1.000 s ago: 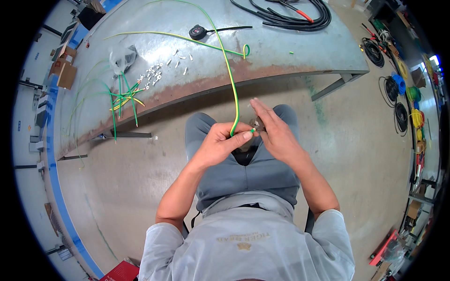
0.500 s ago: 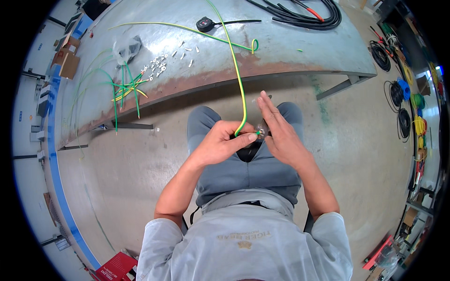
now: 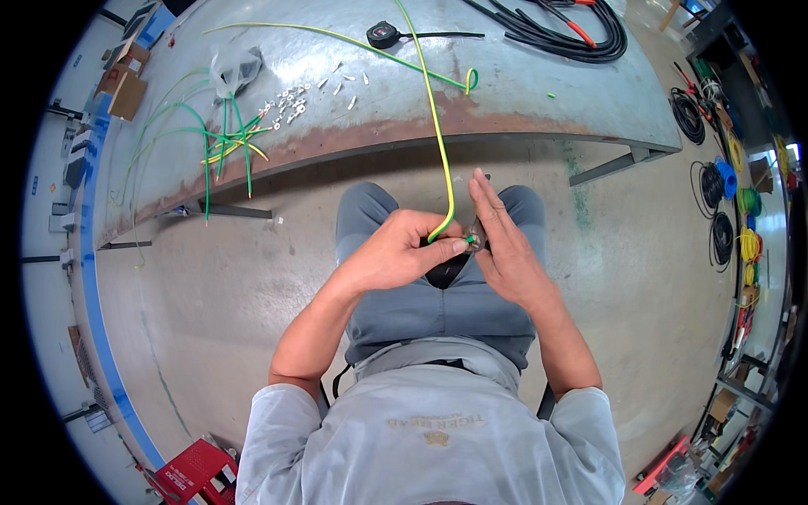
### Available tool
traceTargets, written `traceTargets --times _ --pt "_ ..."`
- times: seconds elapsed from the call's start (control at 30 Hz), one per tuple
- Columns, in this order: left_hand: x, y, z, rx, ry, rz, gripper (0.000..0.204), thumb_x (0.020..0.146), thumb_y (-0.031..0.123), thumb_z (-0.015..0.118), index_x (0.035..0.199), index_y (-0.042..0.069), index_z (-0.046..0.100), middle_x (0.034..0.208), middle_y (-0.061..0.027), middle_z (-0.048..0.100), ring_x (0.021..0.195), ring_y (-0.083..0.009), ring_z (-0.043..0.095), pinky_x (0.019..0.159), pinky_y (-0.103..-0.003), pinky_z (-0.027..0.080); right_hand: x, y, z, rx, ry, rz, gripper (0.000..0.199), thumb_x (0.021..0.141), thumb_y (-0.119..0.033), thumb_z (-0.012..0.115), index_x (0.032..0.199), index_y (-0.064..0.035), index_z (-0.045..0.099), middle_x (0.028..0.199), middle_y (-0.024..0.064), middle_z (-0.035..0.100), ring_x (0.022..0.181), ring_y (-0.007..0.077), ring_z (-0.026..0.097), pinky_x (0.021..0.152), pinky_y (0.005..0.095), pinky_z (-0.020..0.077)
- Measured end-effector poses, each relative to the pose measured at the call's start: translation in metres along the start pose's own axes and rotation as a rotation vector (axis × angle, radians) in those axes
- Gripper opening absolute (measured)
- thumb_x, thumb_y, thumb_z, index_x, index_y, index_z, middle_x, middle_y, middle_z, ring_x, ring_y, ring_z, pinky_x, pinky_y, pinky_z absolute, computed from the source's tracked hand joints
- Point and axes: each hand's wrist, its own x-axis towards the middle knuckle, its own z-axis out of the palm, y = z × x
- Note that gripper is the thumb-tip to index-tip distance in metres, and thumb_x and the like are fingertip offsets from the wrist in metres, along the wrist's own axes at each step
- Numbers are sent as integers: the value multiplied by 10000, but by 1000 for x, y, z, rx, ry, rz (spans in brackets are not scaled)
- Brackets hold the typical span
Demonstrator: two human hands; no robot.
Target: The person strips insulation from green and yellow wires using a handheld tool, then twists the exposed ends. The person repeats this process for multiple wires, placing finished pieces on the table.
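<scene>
My left hand (image 3: 406,248) pinches a green-and-yellow wire (image 3: 442,151) close to its end, above my lap. From the fingers the wire rises and runs up across the table. The short green tip pokes out past my thumb, against the metal jaws of what looks like a pair of pliers (image 3: 478,229). My right hand (image 3: 507,248) is on this tool, fingers long and close together along it. Most of the tool is hidden behind that hand, so its exact kind is hard to make out.
On the metal table (image 3: 337,109) are a tape measure (image 3: 383,34), loose metal terminals (image 3: 290,103), cut green-and-yellow wires (image 3: 227,143), a plastic bag (image 3: 234,71) and coiled black cable (image 3: 602,46). The table's rusty front edge lies beyond my knees. A red box (image 3: 192,471) stands lower left.
The whole view has shifted slightly, with the table sliding a little right and up. Both hands keep nearly the same pose, and the wire tip stays at the tool's jaws.
</scene>
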Motion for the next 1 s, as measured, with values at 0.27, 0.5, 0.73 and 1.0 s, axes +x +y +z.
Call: traceTargets --times 0.27,0.5,0.73,1.0 --pt "-2 12 -1 70 -31 -18 159 1029 133 698 1008 -25 711 749 38 556 722 -53 435 615 -280 388 -1 11 13 -12 88 -71 922 786 184 556 1647 -39 311 1653 234 362 1479 458 418 1164 492 443" --pt "-1 10 -4 78 -77 -33 149 1038 117 688 1015 -30 703 782 55 570 753 -45 445 640 -267 399 0 13 18 -142 190 -87 842 766 164 569 1574 -44 460 1440 212 531 1230 420 571 1059 489 487" --pt "-1 -1 3 -4 -57 28 140 1040 111 681 1023 -26 706 811 59 569 784 -44 446 669 -265 411 5 13 21 -363 324 -60 509 778 -43 753 1278 -54 655 1268 169 627 1167 378 591 1013 542 455" --pt "-7 2 6 -23 -101 -27 119 1044 92 663 988 -13 666 813 56 545 781 -50 419 673 -259 397 11 25 24 -279 360 -188 254 740 -109 800 910 -77 614 1047 89 667 1032 317 657 978 502 446"
